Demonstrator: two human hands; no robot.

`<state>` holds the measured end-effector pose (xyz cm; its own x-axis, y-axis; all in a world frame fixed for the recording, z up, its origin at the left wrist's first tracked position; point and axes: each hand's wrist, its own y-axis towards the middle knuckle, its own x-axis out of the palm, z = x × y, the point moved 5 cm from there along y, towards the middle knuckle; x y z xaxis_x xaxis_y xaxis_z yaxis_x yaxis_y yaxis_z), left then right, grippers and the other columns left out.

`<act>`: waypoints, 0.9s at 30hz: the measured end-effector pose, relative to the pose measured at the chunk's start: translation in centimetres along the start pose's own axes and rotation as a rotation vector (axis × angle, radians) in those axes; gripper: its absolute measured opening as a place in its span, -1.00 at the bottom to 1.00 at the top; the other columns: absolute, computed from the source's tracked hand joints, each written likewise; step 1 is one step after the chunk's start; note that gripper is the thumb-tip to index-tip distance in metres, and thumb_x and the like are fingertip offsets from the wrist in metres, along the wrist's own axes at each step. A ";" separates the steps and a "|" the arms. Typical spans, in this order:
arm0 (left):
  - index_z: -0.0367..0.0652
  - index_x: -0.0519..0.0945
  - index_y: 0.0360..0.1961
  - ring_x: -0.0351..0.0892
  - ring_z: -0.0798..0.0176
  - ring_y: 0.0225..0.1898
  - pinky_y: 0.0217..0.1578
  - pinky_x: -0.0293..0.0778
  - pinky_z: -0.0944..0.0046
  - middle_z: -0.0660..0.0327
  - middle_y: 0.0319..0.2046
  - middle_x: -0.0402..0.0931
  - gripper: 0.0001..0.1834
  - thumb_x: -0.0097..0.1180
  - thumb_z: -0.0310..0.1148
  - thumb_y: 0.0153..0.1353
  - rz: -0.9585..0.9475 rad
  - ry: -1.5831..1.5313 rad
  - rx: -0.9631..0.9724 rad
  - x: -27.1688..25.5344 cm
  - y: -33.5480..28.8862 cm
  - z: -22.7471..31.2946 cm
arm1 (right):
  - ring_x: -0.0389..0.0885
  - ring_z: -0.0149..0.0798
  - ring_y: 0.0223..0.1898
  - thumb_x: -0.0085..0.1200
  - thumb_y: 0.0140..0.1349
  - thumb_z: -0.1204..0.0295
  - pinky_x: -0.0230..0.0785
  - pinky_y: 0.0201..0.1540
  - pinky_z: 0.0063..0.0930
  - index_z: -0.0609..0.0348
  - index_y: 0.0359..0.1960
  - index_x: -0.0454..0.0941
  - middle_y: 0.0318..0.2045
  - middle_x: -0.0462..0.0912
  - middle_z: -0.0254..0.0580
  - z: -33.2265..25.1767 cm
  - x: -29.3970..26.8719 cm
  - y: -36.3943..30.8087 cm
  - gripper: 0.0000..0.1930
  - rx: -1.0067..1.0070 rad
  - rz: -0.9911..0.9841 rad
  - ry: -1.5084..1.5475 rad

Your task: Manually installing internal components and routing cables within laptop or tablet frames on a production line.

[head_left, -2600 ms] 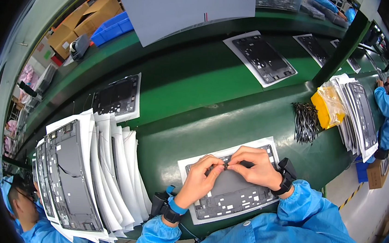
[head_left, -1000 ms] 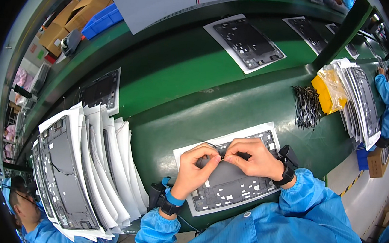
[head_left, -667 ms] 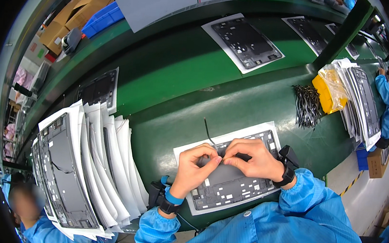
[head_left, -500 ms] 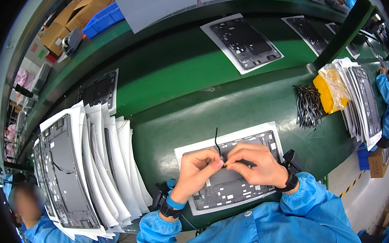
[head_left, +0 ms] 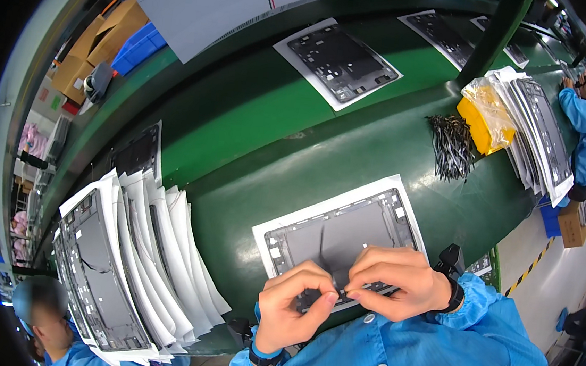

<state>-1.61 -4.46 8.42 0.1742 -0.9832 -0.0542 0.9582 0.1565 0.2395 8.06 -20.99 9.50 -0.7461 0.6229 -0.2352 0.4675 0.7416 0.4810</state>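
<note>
Over the near edge of a dark tablet-shaped housing [head_left: 344,233], my left hand [head_left: 294,305] is closed in a pinch on a thin black cable strip [head_left: 322,240]. The strip's free end stands up past my fingers. Fingertips of my right hand [head_left: 401,283] are pinched together close beside it, at the strip's lower end, which the fingers mostly hide. Under the housing lies a white sheet [head_left: 269,231]; small white patches dot its frame. A pile of similar black and silver strips [head_left: 451,148] lies farther right on the green bench.
Left stands a leaning stack of housings with white sheets [head_left: 160,262]; another stack [head_left: 543,128] is at right beside a yellow bin [head_left: 483,119]. More housings on sheets [head_left: 342,62] lie on the green belt beyond. A green post [head_left: 495,40] rises there. Co-workers sit at both sides.
Both hands have come nearer to my body with the strip, from the housing's middle to its near edge. The view has shifted, and more of the housing shows.
</note>
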 end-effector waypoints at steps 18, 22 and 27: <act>-0.49 0.68 -0.16 0.73 0.09 -0.18 -0.12 0.64 0.17 -0.09 -0.21 0.72 -0.78 0.27 -0.78 0.13 0.055 -0.222 0.023 2.0 -1.6 1.8 | 0.66 -0.05 -0.41 0.41 0.04 0.76 0.52 -0.37 -0.27 0.44 -0.30 0.67 -0.33 0.67 -0.03 -2.9 -0.1 -0.6 -0.80 -0.211 0.110 0.016; -0.48 0.68 -0.16 0.73 0.09 -0.17 -0.11 0.65 0.17 -0.08 -0.21 0.72 -0.75 0.30 -0.81 0.10 0.053 -0.219 0.012 2.3 -1.6 2.0 | 0.66 -0.06 -0.41 0.40 0.06 0.75 0.52 -0.37 -0.28 0.44 -0.29 0.68 -0.33 0.68 -0.03 -2.9 -0.3 -0.7 -0.81 -0.194 0.100 0.035; -0.47 0.68 -0.17 0.73 0.09 -0.17 -0.13 0.66 0.17 -0.08 -0.23 0.71 -0.74 0.34 -0.83 0.08 0.040 -0.239 0.018 2.6 -1.4 2.1 | 0.66 -0.09 -0.42 0.40 0.08 0.73 0.51 -0.38 -0.30 0.43 -0.29 0.69 -0.33 0.70 -0.04 -2.7 -0.5 -0.8 -0.83 -0.174 0.097 0.077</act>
<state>-3.00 -7.40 10.00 0.1511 -0.9708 0.1865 0.9469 0.1963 0.2546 6.80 -22.59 11.47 -0.7387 0.6636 -0.1181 0.4552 0.6204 0.6387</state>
